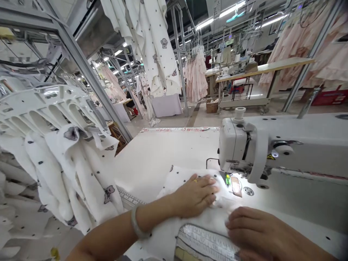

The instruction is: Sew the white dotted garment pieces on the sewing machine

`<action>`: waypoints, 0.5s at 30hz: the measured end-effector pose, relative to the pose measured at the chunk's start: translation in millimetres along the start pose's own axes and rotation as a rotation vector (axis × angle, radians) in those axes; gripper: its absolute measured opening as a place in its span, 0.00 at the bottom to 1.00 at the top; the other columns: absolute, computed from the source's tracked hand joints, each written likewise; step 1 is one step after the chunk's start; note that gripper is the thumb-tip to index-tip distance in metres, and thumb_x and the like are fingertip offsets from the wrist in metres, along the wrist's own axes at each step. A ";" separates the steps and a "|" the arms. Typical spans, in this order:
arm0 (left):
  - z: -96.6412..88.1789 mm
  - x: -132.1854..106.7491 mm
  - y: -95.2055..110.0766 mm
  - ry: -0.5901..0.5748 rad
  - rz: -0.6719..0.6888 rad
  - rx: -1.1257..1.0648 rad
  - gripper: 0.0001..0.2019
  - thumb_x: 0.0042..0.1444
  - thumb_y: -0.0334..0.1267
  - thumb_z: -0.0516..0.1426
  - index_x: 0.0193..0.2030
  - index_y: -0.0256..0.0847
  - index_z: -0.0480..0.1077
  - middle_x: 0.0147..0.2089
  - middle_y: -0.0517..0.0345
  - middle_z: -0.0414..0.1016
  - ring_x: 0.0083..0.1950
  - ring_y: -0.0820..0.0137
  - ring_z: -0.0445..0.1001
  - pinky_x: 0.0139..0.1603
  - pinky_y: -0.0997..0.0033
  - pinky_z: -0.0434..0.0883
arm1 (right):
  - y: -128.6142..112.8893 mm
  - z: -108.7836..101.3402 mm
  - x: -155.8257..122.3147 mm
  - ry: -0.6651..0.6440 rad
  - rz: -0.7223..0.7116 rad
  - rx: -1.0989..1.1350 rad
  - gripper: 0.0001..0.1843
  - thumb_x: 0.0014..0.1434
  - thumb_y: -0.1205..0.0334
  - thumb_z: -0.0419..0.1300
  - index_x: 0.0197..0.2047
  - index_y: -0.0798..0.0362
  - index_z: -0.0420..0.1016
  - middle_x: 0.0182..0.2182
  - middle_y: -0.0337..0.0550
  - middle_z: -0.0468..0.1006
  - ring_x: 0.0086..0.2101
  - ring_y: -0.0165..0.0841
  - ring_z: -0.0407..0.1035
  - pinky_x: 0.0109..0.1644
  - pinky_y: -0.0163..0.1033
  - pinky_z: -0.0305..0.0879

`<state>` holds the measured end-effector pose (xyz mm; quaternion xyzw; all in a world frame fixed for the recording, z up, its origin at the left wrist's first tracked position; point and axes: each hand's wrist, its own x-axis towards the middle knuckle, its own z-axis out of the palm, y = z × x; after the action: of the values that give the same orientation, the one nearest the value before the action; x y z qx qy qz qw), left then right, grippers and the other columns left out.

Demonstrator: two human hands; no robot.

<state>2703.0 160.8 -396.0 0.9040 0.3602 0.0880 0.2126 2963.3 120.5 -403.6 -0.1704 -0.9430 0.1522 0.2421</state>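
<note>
White fabric with small dark dots [176, 177] lies on the white sewing table, just left of the sewing machine's [233, 145] lit needle area. My left hand [194, 195] rests flat on this cloth, its fingers stretched out toward the needle plate [236, 186]. Nearer to me, my right hand [255, 228] has its fingers curled together at the cloth's right edge, seemingly pinching it; its fingertips are partly hidden and a little blurred. A printed measuring scale [202, 241] shows on the table below the cloth, between my two hands.
At the left, white garments [78, 170] with bear prints hang from a white rack [51, 105]. More printed white cloth [154, 47] hangs above the table's far edge. Metal posts [89, 69] stand beside the table. Pink garments [196, 74] and another worktable [266, 68] are farther back.
</note>
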 end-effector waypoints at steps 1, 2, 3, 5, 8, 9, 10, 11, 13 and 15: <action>-3.9 5.9 -5.9 -0.001 0.043 -0.025 0.22 0.77 0.46 0.43 0.69 0.42 0.65 0.75 0.49 0.64 0.78 0.62 0.58 0.79 0.48 0.52 | 0.6 0.7 0.0 -0.002 0.012 -0.013 0.12 0.70 0.54 0.61 0.52 0.46 0.80 0.44 0.46 0.84 0.47 0.39 0.79 0.50 0.37 0.78; -7.8 12.0 -10.7 -0.003 0.088 -0.046 0.22 0.77 0.48 0.45 0.68 0.42 0.66 0.73 0.48 0.67 0.77 0.62 0.60 0.78 0.51 0.53 | 1.0 1.2 0.1 -0.008 0.021 -0.025 0.12 0.71 0.54 0.60 0.53 0.45 0.80 0.45 0.45 0.84 0.47 0.39 0.79 0.50 0.37 0.78; -11.1 17.8 -14.3 -0.007 0.126 -0.062 0.22 0.76 0.49 0.47 0.67 0.41 0.66 0.72 0.47 0.69 0.75 0.62 0.63 0.77 0.52 0.55 | 1.5 1.3 0.4 -0.011 0.024 -0.038 0.12 0.71 0.54 0.59 0.53 0.45 0.80 0.45 0.44 0.84 0.47 0.38 0.80 0.50 0.37 0.78; -13.6 27.0 -16.9 -0.002 0.153 -0.071 0.22 0.73 0.53 0.53 0.64 0.41 0.68 0.68 0.46 0.72 0.71 0.61 0.68 0.75 0.54 0.58 | 2.4 0.0 0.6 -0.010 0.009 -0.077 0.13 0.72 0.54 0.59 0.55 0.45 0.79 0.46 0.44 0.84 0.47 0.38 0.80 0.50 0.37 0.78; -5.2 32.5 -12.9 0.050 0.075 -0.017 0.18 0.68 0.52 0.59 0.55 0.41 0.72 0.63 0.49 0.76 0.67 0.59 0.73 0.76 0.49 0.57 | 4.5 -5.2 -1.2 -0.004 -0.035 -0.137 0.14 0.71 0.54 0.60 0.56 0.47 0.79 0.47 0.45 0.84 0.49 0.38 0.80 0.52 0.36 0.78; -0.5 32.1 -11.0 0.072 0.048 0.017 0.14 0.68 0.48 0.59 0.53 0.41 0.72 0.62 0.50 0.77 0.67 0.59 0.72 0.77 0.46 0.55 | 5.3 -7.3 -2.4 -0.008 -0.045 -0.146 0.14 0.70 0.54 0.61 0.56 0.46 0.79 0.47 0.46 0.85 0.50 0.38 0.79 0.53 0.36 0.78; 3.9 31.0 -9.4 0.099 0.031 0.054 0.12 0.69 0.44 0.57 0.53 0.41 0.72 0.61 0.50 0.78 0.68 0.59 0.72 0.78 0.44 0.53 | 6.3 -9.1 -3.8 -0.015 -0.044 -0.146 0.15 0.69 0.53 0.62 0.56 0.46 0.79 0.48 0.46 0.84 0.52 0.38 0.79 0.54 0.36 0.77; 7.6 29.5 -8.5 0.126 0.033 0.091 0.11 0.70 0.41 0.56 0.54 0.41 0.71 0.61 0.50 0.78 0.69 0.60 0.71 0.78 0.44 0.52 | 7.3 -10.3 -5.4 -0.022 -0.034 -0.131 0.15 0.69 0.53 0.63 0.56 0.45 0.79 0.49 0.46 0.84 0.52 0.38 0.79 0.55 0.37 0.77; 11.1 26.1 -8.6 0.164 0.120 0.173 0.12 0.71 0.35 0.53 0.58 0.41 0.70 0.61 0.49 0.78 0.69 0.62 0.70 0.77 0.49 0.58 | 9.6 -10.7 -8.1 -0.019 0.009 -0.048 0.13 0.68 0.53 0.63 0.53 0.45 0.80 0.47 0.45 0.85 0.50 0.38 0.79 0.54 0.37 0.77; 9.4 23.3 -10.0 0.161 0.295 0.278 0.15 0.72 0.31 0.50 0.60 0.40 0.70 0.64 0.48 0.76 0.69 0.64 0.70 0.73 0.56 0.64 | 12.5 -8.2 -9.6 0.002 0.058 0.059 0.08 0.70 0.56 0.60 0.45 0.47 0.80 0.39 0.43 0.84 0.42 0.37 0.80 0.48 0.38 0.77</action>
<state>2716.7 180.4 -408.8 0.9577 0.2484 0.1395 0.0412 2978.5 129.6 -405.2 -0.1909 -0.9324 0.1868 0.2436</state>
